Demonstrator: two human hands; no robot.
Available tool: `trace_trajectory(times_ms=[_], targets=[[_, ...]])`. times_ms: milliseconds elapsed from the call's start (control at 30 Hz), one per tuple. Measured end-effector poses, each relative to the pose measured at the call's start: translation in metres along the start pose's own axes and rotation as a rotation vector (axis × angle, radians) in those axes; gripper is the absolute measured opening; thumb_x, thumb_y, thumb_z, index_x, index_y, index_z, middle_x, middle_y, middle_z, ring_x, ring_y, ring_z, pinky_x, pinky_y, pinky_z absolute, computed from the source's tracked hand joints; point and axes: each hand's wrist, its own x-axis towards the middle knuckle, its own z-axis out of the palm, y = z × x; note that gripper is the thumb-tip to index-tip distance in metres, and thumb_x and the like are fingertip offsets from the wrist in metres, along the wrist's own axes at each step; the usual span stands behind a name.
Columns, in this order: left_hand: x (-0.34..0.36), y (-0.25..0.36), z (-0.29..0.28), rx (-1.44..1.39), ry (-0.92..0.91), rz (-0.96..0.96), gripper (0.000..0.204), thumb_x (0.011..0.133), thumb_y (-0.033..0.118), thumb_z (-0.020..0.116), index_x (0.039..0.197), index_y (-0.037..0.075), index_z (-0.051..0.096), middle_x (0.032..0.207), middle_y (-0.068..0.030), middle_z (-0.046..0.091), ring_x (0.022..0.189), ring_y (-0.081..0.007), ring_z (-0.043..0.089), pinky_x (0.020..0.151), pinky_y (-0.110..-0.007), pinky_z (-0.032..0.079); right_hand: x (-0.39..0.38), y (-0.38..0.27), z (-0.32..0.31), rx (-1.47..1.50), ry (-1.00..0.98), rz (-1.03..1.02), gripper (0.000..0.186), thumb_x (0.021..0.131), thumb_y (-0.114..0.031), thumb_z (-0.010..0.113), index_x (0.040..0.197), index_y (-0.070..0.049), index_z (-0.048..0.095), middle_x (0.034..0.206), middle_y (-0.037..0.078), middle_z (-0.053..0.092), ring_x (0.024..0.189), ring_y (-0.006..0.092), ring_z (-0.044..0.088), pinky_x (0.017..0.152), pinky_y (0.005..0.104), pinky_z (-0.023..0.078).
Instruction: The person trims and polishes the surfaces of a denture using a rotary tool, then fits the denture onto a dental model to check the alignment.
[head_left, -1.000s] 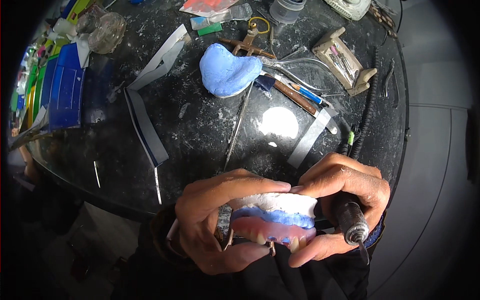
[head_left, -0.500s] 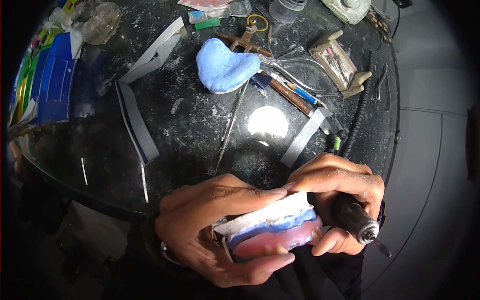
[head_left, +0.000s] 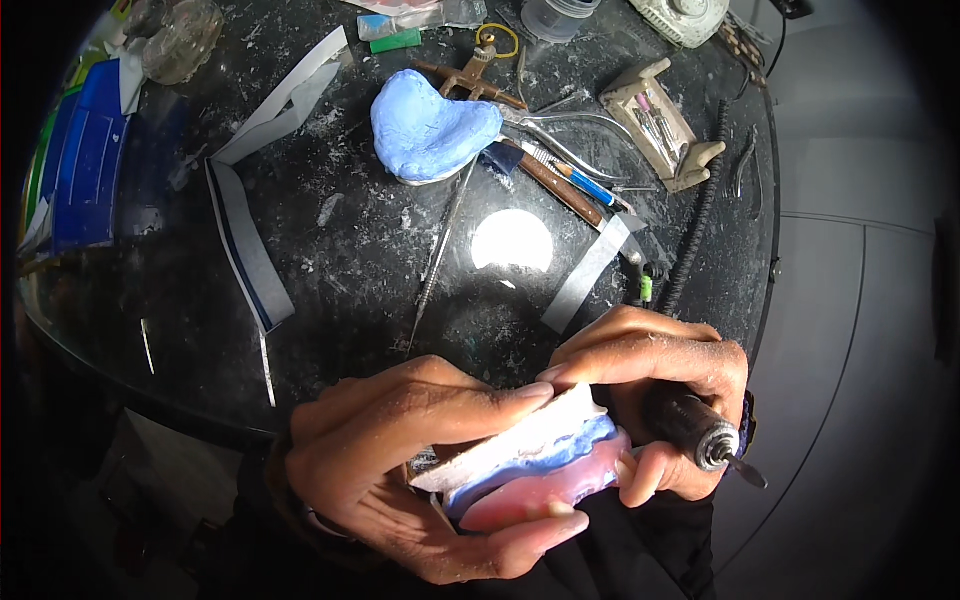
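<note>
My left hand [head_left: 375, 450] is closed round a dental cast [head_left: 500, 445], fingers over its white plaster base and thumb under the denture. A blue layer lies between the plaster and a pink denture [head_left: 535, 490] with a few pale teeth. My right hand [head_left: 665, 365] is closed round a dark rotary handpiece [head_left: 695, 430], whose metal bur [head_left: 748, 474] points down and right, away from the denture. Fingers of that same hand also touch the upper edge of the cast and the denture's right end. Both hands are just off the table's near edge.
On the black, dust-strewn table [head_left: 360, 270] lie a light-blue mould [head_left: 430, 130], a brass-coloured frame [head_left: 470, 78], pliers [head_left: 575, 135], a brown-handled knife [head_left: 565, 190] and paper strips [head_left: 250, 245]. A tool holder [head_left: 655, 125] stands at right, beside a coiled cord [head_left: 700, 215]. Blue boxes [head_left: 85, 165] are far left.
The whole scene has shifted slightly left in the view. The cast and denture have tilted a little between my hands; both grips look the same.
</note>
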Motion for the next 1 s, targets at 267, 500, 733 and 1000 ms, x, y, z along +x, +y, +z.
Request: trace_trajectory(times_ms=[267, 500, 733, 1000], targets=[[-0.001, -0.007, -0.003, -0.046, -0.083, -0.026, 0.062, 0.072, 0.012, 0.072, 0.119, -0.010, 0.039, 0.088, -0.0157, 0.068, 0.079, -0.0195, 0.069, 0.073, -0.027, 0.055, 0.002, -0.002, -0.001, -0.022, -0.004, 0.071, 0.075, 0.065, -0.057, 0.077, 0.094, 0.011, 0.065, 0.085, 0.023, 0.065, 0.076, 0.0261, 0.065, 0.070, 0.0320, 0.052], [0.010, -0.002, 0.004, 0.277, 0.148, -0.045, 0.048, 0.080, 0.019, 0.067, 0.116, -0.009, 0.051, 0.091, -0.0172, 0.061, 0.090, -0.0223, 0.063, 0.077, -0.030, 0.052, 0.001, -0.010, 0.000, -0.586, 0.150, -0.085, 0.041, 0.059, -0.005, 0.085, 0.096, 0.004, 0.069, 0.084, 0.014, 0.065, 0.072, 0.0203, 0.066, 0.063, 0.0272, 0.052], [0.002, -0.017, 0.009, -0.048, 0.148, -0.201, 0.071, 0.058, 0.010, 0.089, 0.116, -0.007, 0.050, 0.118, -0.0181, 0.048, 0.107, -0.0235, 0.057, 0.090, -0.033, 0.049, 0.003, 0.001, 0.005, -0.550, 0.232, -0.051, 0.034, 0.058, 0.002, 0.076, 0.091, 0.004, 0.070, 0.081, 0.014, 0.066, 0.070, 0.0180, 0.063, 0.062, 0.0263, 0.046], [0.005, -0.016, 0.016, 0.179, 0.253, -0.360, 0.058, 0.064, 0.004, 0.080, 0.115, 0.000, 0.056, 0.110, -0.0160, 0.055, 0.099, -0.0286, 0.060, 0.078, -0.035, 0.051, 0.003, -0.002, 0.000, -0.467, 0.203, -0.027, 0.035, 0.062, 0.001, 0.076, 0.096, 0.003, 0.070, 0.078, 0.013, 0.065, 0.070, 0.0194, 0.064, 0.063, 0.0274, 0.048]])
